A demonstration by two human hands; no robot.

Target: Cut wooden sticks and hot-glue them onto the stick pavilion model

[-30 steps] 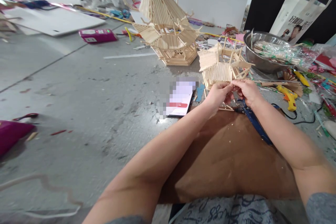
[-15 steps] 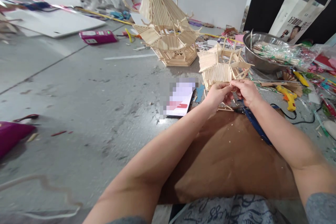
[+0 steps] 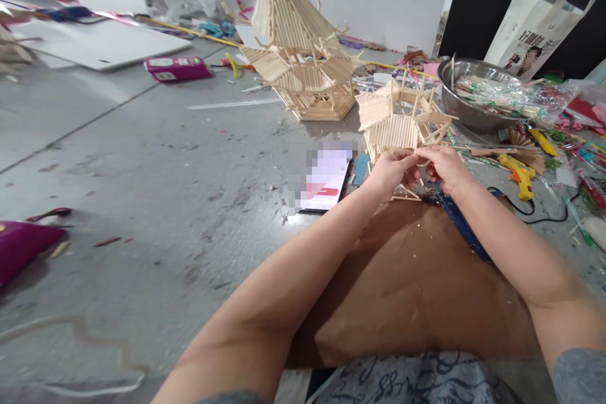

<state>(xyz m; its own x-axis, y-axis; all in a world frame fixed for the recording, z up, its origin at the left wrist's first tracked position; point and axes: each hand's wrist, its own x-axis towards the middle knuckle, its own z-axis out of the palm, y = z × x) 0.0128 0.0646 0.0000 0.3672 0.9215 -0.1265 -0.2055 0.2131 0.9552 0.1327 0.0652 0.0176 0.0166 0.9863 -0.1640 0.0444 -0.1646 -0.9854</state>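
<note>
The left hand point(image 3: 394, 172) and the right hand point(image 3: 442, 165) meet fingertip to fingertip, each with thumb and fingers pinched closed. Whatever sits between the 2 pinches is too small and too covered by the fingers to tell.

The smaller stick model point(image 3: 391, 132) stands on the grey floor point(image 3: 156, 202) directly beyond this joined grip. Its near wall comes right behind the fingertips in the view, its bulk a little to the left of where they meet; whether the fingers touch it cannot be told. It has slatted, sloping panels, with several bare sticks rising above them.

A few loose sticks point(image 3: 406, 197) lie just below the hands, at the far edge of the brown sheet point(image 3: 416, 290). A dark-blue tool point(image 3: 461, 224) slants over that sheet, near the right wrist, partly hidden by the arm.

Left of the left hand lie a blue scrap point(image 3: 360, 169) and, beside it, a phone point(image 3: 326, 177) with its screen lit. The taller stick model point(image 3: 307, 76), with a pointed roof, stands behind and to the left of the smaller 1. To the right are a yellow glue gun point(image 3: 521, 177) and, farther back, a metal bowl point(image 3: 454, 91) holding more sticks and clear wrapping.
</note>
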